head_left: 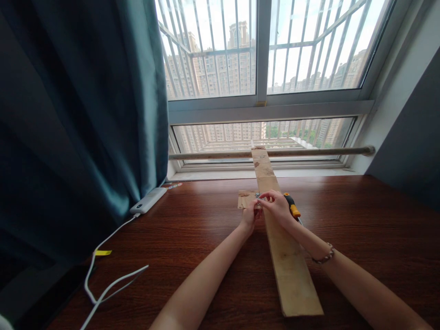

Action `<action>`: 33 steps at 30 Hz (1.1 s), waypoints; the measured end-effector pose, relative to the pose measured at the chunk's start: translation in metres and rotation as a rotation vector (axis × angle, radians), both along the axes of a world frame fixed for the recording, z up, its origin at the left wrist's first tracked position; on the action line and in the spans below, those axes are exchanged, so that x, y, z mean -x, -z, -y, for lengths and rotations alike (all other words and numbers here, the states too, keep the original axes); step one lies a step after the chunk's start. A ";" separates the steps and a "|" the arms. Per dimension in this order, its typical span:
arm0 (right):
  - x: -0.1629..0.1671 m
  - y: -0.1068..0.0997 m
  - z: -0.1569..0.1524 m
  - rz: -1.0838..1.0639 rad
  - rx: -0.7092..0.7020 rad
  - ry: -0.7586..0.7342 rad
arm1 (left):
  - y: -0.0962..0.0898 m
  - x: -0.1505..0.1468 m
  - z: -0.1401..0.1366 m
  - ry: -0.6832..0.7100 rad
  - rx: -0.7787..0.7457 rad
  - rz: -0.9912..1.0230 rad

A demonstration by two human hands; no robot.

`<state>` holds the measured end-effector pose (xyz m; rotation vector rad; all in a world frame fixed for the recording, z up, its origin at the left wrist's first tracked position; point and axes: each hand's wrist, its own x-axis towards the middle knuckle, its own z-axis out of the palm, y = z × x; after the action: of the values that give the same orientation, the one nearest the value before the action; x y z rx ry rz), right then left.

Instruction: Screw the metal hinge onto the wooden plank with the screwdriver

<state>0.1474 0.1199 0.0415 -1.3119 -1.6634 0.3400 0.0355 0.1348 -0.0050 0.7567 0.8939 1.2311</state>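
Note:
A long wooden board (pixel 288 261) lies on the table, its far end up by the window rail. A shorter wood piece (pixel 244 200) pokes out from its left side. Where the two meet, my left hand (pixel 252 216) and my right hand (pixel 275 206) come together, fingertips pinched around something small. A bit of shiny metal (pixel 257 195) shows just beyond the fingers, too small to name. My right hand is over the board; my left is at its left edge. Right of the board, by my right wrist, lies a screwdriver (pixel 292 205) with a black and yellow handle.
A white power strip (pixel 149 201) with a white cable (pixel 112 236) lies at the left of the brown table (pixel 192 220). Beside it hangs a blue curtain (pixel 103 114). Behind the table a horizontal rail (pixel 213 156) crosses in front of the window.

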 end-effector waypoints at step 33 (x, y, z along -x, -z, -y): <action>0.009 -0.016 -0.020 0.158 0.169 0.191 | -0.014 -0.006 0.007 -0.121 0.042 0.188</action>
<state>0.1380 0.1394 0.0570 -1.6468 -1.6496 0.2728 0.0417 0.1274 0.0086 0.5491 0.8178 1.3620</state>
